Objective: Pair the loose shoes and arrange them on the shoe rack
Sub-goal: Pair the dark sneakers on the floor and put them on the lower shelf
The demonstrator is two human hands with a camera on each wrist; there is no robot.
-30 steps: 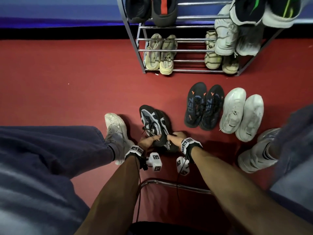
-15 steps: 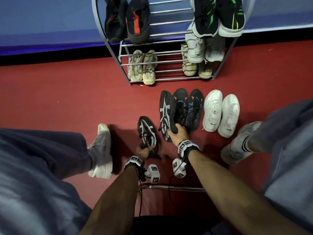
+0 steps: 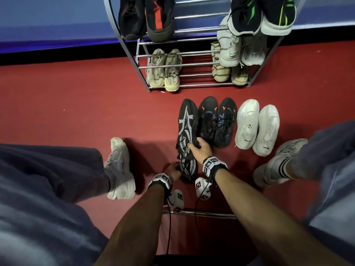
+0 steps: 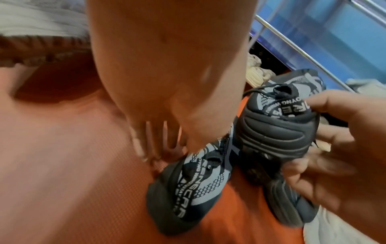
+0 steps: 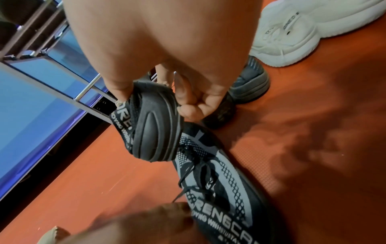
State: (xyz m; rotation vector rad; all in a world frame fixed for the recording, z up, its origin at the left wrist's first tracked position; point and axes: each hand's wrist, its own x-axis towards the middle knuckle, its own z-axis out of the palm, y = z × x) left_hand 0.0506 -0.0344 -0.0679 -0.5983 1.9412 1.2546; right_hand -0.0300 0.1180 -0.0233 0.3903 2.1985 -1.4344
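Observation:
My right hand [image 3: 197, 148] grips the heel of a black shoe with a grey pattern [image 3: 187, 120], tilted on its side right beside a black pair with orange marks [image 3: 217, 120]. The wrist views show that heel [image 5: 154, 125] pinched between fingers and thumb, and again [image 4: 277, 128]. Its mate [image 3: 190, 169] lies upright on the red floor just behind it, printed collar showing [image 4: 198, 181]. My left hand [image 3: 173, 170] is at that shoe's left side; its fingers [image 4: 158, 140] are motion-blurred, so its hold is unclear.
The metal shoe rack [image 3: 142, 60] stands ahead with pairs on several tiers. A white pair [image 3: 257, 127] sits right of the black pair. My own feet in pale sneakers flank the spot, left [image 3: 119, 169] and right [image 3: 278, 164]. A chrome bar [image 3: 201, 214] crosses below my wrists.
The two patterned shoes, together a second ago, have separated. My right hand carried one forward, up against the black pair. The other has shifted right, in line behind it.

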